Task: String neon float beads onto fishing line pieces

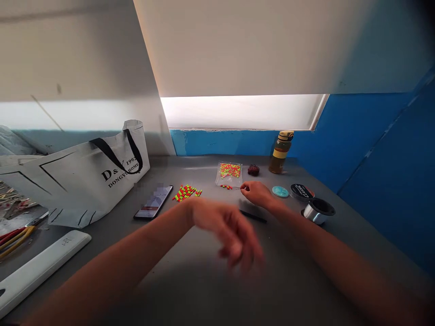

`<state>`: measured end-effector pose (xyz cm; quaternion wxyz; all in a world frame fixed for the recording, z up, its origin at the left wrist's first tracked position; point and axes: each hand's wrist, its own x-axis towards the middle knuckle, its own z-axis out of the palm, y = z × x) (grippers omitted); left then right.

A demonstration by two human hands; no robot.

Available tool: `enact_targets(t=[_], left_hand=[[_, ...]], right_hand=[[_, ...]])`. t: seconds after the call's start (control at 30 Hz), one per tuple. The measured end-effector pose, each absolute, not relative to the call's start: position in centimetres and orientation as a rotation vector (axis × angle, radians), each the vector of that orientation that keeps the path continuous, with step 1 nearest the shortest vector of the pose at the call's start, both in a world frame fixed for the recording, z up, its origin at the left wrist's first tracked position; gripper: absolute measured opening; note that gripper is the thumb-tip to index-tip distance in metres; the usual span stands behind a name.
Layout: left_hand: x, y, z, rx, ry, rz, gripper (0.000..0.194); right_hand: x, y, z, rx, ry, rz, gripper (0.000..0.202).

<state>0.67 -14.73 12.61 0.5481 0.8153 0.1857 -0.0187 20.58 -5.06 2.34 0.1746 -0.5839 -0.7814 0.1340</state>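
Note:
My left hand (234,235) hangs in front of me over the grey table, blurred by motion. Its fingers are loosely bent and apart, and nothing shows in them. Farther back, my right hand (256,192) rests at the table with fingertips pinched together. A thin line seems to run from those fingertips toward a few small red and yellow-green beads (226,186); what it is I cannot make out. Behind lies a clear bag of beads (230,170). A larger group of two-coloured beads (185,193) lies beyond my left wrist. A black, pen-like stick (254,216) lies between my hands.
A phone (154,203), a white-and-black tote bag (84,176) and a long white device (44,271) are at left. At right are a cord bundle (253,170), a bottle (280,153), a turquoise disc (280,191), a black round case (302,191) and a spool (317,211).

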Motion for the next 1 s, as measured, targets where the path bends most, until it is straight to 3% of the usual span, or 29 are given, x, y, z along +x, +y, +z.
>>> enact_targets(t=[0.2,0.37,0.57,0.83,1.0], left_hand=[[5.1,-11.0,7.6,2.807,1.34,-0.049,0.021],[3.8,-8.8,5.9,2.874,1.29,-0.179,0.017],[1.3,-7.2,6.3,2.864,1.327,-0.018,0.021],[1.1,-6.7,4.7,2.886,1.275,-0.104,0.016],[1.1,-6.5,4.9,2.899,1.255,-0.124,0.016]], right_hand=[[22.2,-4.4,3.6,-1.718,-2.296,0.407,0.023],[25.4,-3.4,5.8,-1.731,-2.458,0.535,0.031],[28.1,-3.7,7.6,-1.678,-2.47,0.701,0.034],[27.0,-4.8,7.6,-1.858,-2.505,0.595,0.039],[27.3,-5.1,8.4,-1.897,-2.502,0.585,0.021]])
